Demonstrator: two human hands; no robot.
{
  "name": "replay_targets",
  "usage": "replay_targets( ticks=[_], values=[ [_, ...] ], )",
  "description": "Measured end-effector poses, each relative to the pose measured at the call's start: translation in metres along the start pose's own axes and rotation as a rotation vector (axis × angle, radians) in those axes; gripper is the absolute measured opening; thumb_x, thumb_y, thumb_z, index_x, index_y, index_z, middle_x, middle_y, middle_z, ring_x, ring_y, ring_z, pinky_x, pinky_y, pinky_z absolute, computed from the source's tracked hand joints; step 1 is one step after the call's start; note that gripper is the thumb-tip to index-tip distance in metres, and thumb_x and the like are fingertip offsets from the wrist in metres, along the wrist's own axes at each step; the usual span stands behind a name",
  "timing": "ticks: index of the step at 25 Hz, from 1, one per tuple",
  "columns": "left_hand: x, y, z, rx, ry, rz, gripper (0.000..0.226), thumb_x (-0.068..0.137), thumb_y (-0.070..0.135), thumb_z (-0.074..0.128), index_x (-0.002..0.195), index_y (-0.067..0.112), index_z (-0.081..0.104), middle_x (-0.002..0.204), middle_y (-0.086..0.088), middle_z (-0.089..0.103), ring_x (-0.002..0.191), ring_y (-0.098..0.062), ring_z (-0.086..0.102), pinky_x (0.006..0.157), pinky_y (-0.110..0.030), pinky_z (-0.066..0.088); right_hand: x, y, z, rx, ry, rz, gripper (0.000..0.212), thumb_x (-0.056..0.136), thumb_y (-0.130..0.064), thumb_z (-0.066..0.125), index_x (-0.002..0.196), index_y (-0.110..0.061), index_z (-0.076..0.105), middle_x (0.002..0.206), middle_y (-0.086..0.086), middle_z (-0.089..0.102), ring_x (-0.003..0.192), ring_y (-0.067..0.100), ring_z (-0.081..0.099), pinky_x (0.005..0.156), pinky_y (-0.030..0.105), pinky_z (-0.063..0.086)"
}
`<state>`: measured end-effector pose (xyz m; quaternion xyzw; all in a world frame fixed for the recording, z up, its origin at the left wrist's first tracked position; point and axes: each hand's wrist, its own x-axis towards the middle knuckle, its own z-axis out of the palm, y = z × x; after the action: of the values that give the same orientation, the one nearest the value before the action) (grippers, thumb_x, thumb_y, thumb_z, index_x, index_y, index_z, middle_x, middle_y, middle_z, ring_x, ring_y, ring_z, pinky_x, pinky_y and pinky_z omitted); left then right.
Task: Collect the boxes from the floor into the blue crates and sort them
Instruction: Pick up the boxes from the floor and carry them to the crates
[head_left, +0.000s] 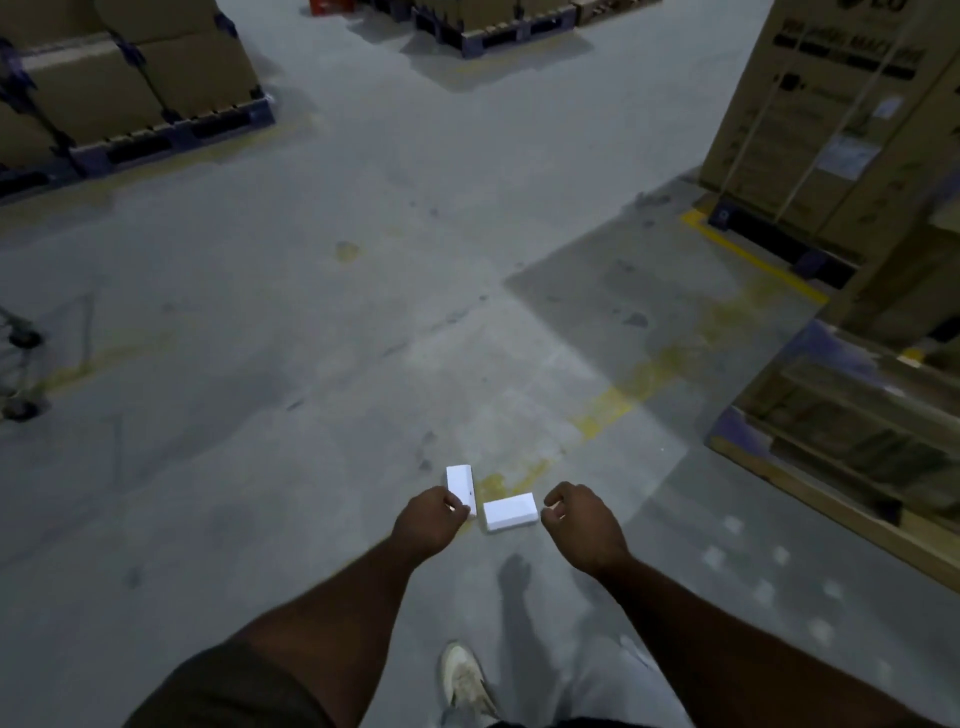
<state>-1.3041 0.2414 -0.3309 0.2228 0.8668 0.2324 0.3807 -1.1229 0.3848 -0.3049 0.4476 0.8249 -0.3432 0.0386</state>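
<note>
Two small white boxes lie close together on the grey concrete floor, forming an L. The left white box points away from me, and my left hand has its fingers closed over the near end. The right white box lies crosswise. My right hand hovers just right of it with the fingers curled and a small gap to the box; it holds nothing. No blue crate is in view.
Pallets of stacked cardboard cartons stand at the far left and far centre. A tall carton on a pallet and a low wooden pallet stand at the right. Trolley wheels show at the left edge. My shoe is below.
</note>
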Motion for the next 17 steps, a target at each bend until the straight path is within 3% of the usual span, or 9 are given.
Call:
replay_targets(
  ticks=[9,17],
  values=[
    [0.17,0.049,-0.019,0.015,-0.009,-0.039,0.012,0.088,0.036,0.066,0.078,0.031,0.061,0.088,0.003,0.073,0.084,-0.02,0.073,0.084,-0.037,0.056,0.177,-0.001,0.022,0.097,-0.113,0.048,0.022,0.088,-0.025,0.062,0.108,-0.016,0.063,0.108,0.005,0.061,0.102,0.022,0.06,0.084,0.029,0.042],
    [0.327,0.019,0.074,0.022,-0.021,-0.083,0.006,0.091,0.031,0.067,0.089,0.03,0.061,0.074,0.011,0.065,0.081,-0.017,0.071,0.08,-0.033,0.053,0.326,0.079,0.123,0.136,-0.215,0.228,0.029,0.079,-0.024,0.068,0.107,-0.02,0.062,0.105,0.001,0.059,0.094,0.02,0.065,0.083,0.029,0.049]
  ],
)
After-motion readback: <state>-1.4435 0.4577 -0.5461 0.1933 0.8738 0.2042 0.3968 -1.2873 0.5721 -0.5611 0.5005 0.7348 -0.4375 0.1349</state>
